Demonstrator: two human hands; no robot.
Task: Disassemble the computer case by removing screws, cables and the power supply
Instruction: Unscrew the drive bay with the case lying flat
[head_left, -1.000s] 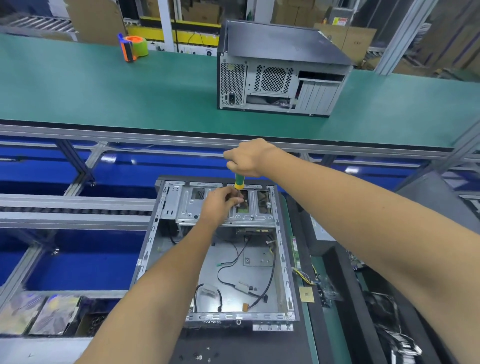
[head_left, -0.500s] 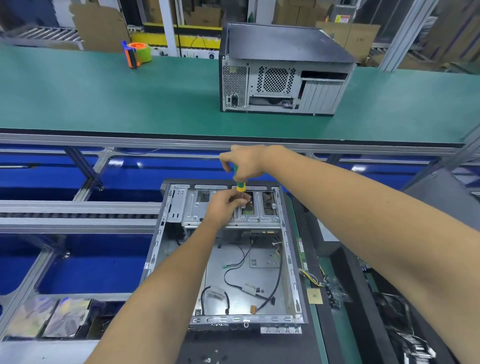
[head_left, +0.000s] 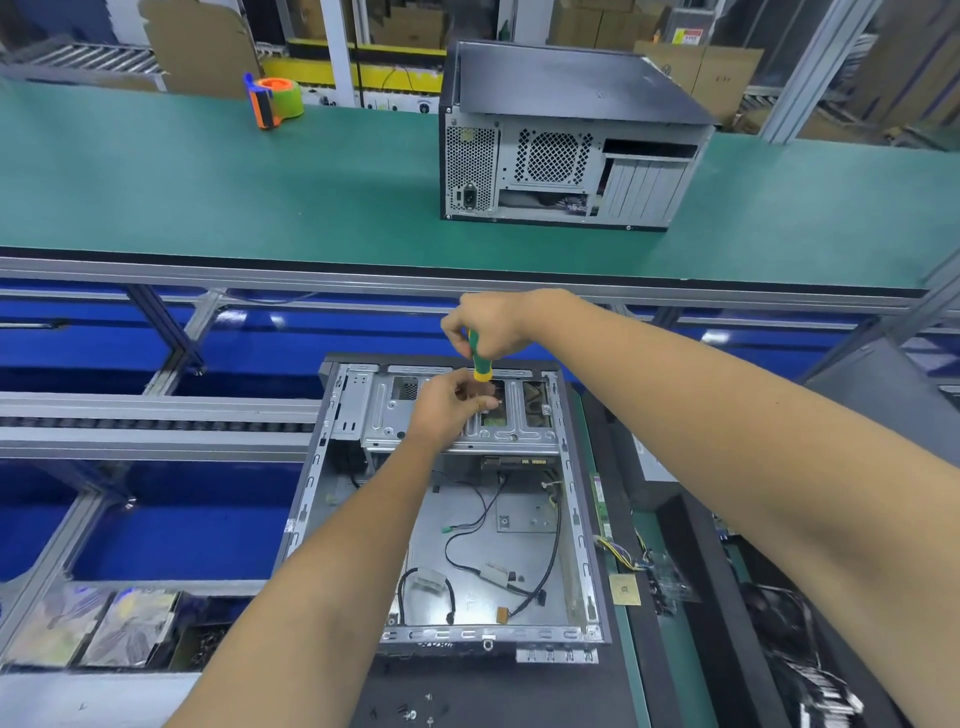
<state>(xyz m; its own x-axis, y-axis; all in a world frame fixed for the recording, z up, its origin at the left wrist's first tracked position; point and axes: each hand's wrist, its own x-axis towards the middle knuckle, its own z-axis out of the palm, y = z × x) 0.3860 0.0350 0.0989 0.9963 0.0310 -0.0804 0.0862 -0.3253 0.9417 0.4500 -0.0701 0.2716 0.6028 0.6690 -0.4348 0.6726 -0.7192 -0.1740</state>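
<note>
Above the open case, both hands still work the screwdriver.

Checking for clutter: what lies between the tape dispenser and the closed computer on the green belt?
Nothing: in the head view only bare green belt lies between tape dispenser and closed computer.

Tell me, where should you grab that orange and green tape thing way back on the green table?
Probably by the orange handle of the tape dispenser, coming from the near left side. The handle juts out toward the front, narrow enough for fingers to wrap, while the green roll behind it is wide and round. It stands upright on the green table with nothing crowding it.
</note>
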